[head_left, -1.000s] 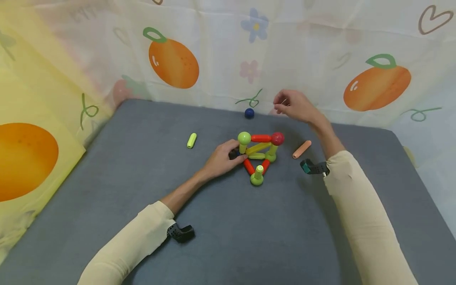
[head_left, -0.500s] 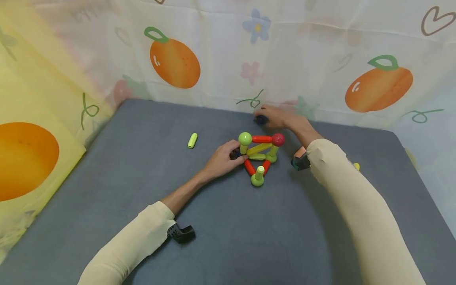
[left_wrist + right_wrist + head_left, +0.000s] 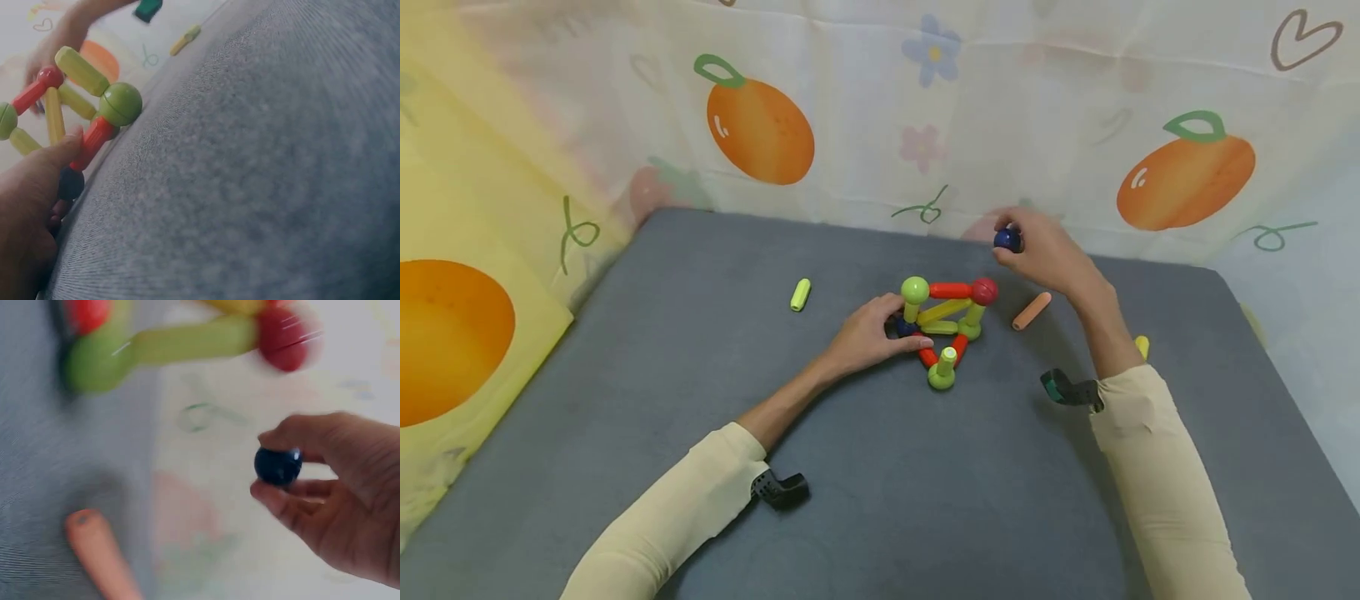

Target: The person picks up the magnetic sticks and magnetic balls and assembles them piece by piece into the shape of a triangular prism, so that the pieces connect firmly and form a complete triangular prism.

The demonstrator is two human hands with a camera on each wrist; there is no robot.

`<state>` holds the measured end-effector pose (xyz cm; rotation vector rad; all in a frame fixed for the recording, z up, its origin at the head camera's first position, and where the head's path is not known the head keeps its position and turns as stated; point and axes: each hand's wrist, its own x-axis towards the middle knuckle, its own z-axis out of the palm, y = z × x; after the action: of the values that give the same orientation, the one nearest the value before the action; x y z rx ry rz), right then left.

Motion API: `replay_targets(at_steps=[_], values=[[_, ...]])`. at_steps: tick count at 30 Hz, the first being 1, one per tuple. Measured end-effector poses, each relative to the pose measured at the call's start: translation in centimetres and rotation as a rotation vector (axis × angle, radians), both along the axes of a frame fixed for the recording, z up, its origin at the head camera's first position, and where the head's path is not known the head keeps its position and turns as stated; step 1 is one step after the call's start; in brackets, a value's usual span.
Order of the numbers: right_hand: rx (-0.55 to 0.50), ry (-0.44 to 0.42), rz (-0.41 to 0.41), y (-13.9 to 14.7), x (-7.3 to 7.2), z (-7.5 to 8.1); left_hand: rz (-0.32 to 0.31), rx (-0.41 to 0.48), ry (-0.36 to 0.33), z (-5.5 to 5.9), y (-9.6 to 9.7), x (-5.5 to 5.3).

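Note:
On the grey tabletop stands a ball-and-stick building-toy frame (image 3: pixel 951 290), made of red, yellow and green sticks joined by balls. My left hand (image 3: pixel 867 337) is at its left corner, fingers and thumb round a dark blue corner ball (image 3: pixel 907 326); in the left wrist view the thumb lies against a red stick (image 3: pixel 94 142). A short green stick rises from the front green ball (image 3: pixel 942 377). Beyond the frame on the right, my right hand (image 3: pixel 1051 254) pinches a loose dark blue ball (image 3: pixel 278 467) between thumb and fingers, raised off the table.
An orange stick (image 3: pixel 1032 311) lies right of the frame, below the right hand. Further right, a yellow stick (image 3: pixel 1142 347) shows partly behind the forearm. A light green stick (image 3: pixel 801 295) lies to the left. A fruit-printed curtain (image 3: pixel 865 108) hangs along the table's back edge.
My right hand reached left to the loose blue ball at the back, took it, and brought it back rightward. My left hand stays at the frame, its thumb slightly further forward.

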<state>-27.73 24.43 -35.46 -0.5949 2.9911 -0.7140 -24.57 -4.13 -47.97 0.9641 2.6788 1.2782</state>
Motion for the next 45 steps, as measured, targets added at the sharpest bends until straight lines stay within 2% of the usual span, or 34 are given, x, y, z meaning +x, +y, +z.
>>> replay_targets(at_steps=[2, 5, 8, 11, 13, 17, 20, 25, 27, 38, 45], values=[[-0.064, 0.071, 0.025, 0.3, 2.3, 1.3, -0.008, -0.006, -0.007, -0.1, 0.1, 0.0], [-0.129, 0.176, 0.173, 0.2, 5.4, 2.7, -0.013, -0.010, -0.017, -0.1, 0.2, 0.1], [-0.152, 0.155, 0.337, -0.6, 7.5, 3.6, -0.008, -0.003, -0.009, 0.0, 0.1, 0.0], [-0.107, 0.052, 0.435, -1.8, 8.7, 4.1, -0.005, -0.012, 0.002, 0.1, 0.1, 0.0], [-0.050, 0.020, 0.479, -2.5, 9.0, 4.0, -0.010, -0.015, 0.005, 0.1, 0.0, 0.0], [0.016, 0.024, 0.548, -3.4, 9.2, 3.3, -0.014, -0.018, 0.010, 0.1, 0.0, 0.1], [0.037, 0.000, 0.556, -3.9, 9.2, 2.7, -0.013, -0.017, 0.025, 0.0, 0.0, 0.1], [0.124, -0.139, 0.558, -4.7, 9.2, 2.0, -0.006, -0.017, 0.037, -0.1, 0.0, 0.1], [0.149, -0.166, 0.552, -4.9, 9.2, 1.9, -0.003, -0.018, 0.038, -0.1, 0.0, 0.1], [0.128, -0.127, 0.556, -5.2, 9.2, 1.7, 0.004, -0.028, 0.039, -0.1, -0.2, 0.1], [0.123, -0.148, 0.552, -5.4, 9.3, 1.6, 0.002, -0.049, 0.031, -0.1, 0.0, 0.1]])
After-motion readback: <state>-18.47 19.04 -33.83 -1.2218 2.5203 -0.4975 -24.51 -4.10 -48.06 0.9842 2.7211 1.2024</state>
